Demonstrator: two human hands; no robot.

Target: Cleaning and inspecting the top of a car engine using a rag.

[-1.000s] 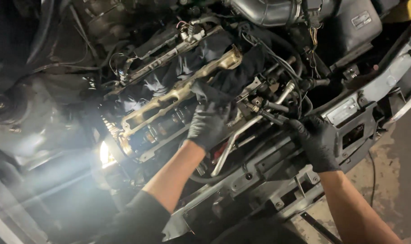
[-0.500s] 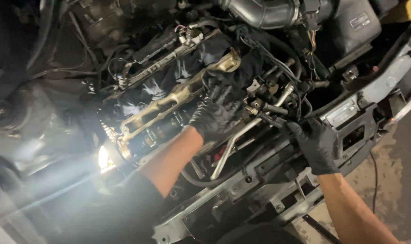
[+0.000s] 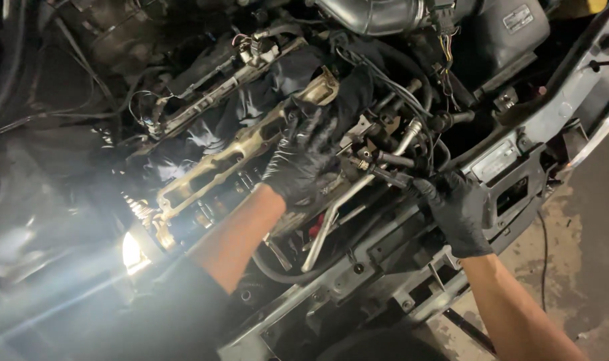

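L hand (image 3: 304, 157) spread on engine (image 3: 237, 150) | R hand (image 3: 459, 212) clamped on black rod (image 3: 388, 177)

A car's open, dark engine bay (image 3: 184, 80) carried everything. On it lay a long brass-coloured slotted metal bracket (image 3: 237, 150), a bent silver metal pipe (image 3: 338, 210), and a glaring work lamp (image 3: 134, 253) at its lower left.

Your left hand (image 3: 303, 157) and right hand (image 3: 459, 212) both wear glossy black gloves. The engine casting (image 3: 241, 150) under your left glove is dull brass-gold with dark oily patches. The tube (image 3: 358, 194) beside it is plain silver, the hose (image 3: 378, 13) up top grey-black, and the lamp (image 3: 134, 253) glares yellow-white. The floor (image 3: 585, 267) is mottled grey-brown.
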